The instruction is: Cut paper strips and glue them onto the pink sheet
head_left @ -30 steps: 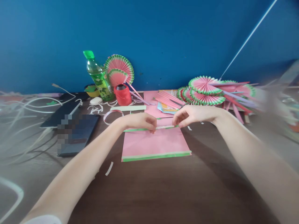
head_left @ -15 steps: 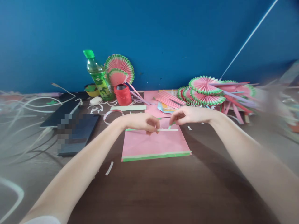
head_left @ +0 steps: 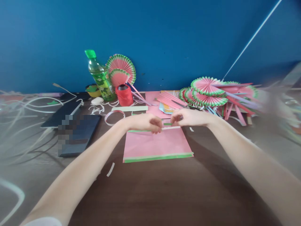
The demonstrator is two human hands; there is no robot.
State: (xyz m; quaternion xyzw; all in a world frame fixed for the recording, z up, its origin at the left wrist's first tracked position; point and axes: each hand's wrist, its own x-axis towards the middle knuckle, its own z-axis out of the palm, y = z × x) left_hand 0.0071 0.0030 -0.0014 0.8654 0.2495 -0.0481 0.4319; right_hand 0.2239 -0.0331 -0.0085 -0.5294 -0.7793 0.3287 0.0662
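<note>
Fingers (head_left: 159, 128) of the left hand (head_left: 146, 121) are curling together at the left end of a white strip (head_left: 172, 128) along the far part of the pink sheet; whether they are gripping it cannot be told. Those of the right hand (head_left: 188, 117) are pinching the right end of a short green strip (head_left: 167, 124). Blue wall (head_left: 150, 37): standing at the far side. Brown table (head_left: 152, 191): bearing all items below. Pink sheet (head_left: 157, 144): lying flat at centre, its green band (head_left: 157, 157) running along the near edge. Pleated pink-and-green fans (head_left: 208, 85): piling up, far right. Dark flat case (head_left: 86, 135): lying left, partly pixelated. Green-capped bottle (head_left: 101, 81): standing far left of centre. Red roll (head_left: 124, 96): standing just right of the bottle. Tape ring (head_left: 106, 118): lying nearer than the roll. White scrap (head_left: 110, 169): lying near left.
</note>
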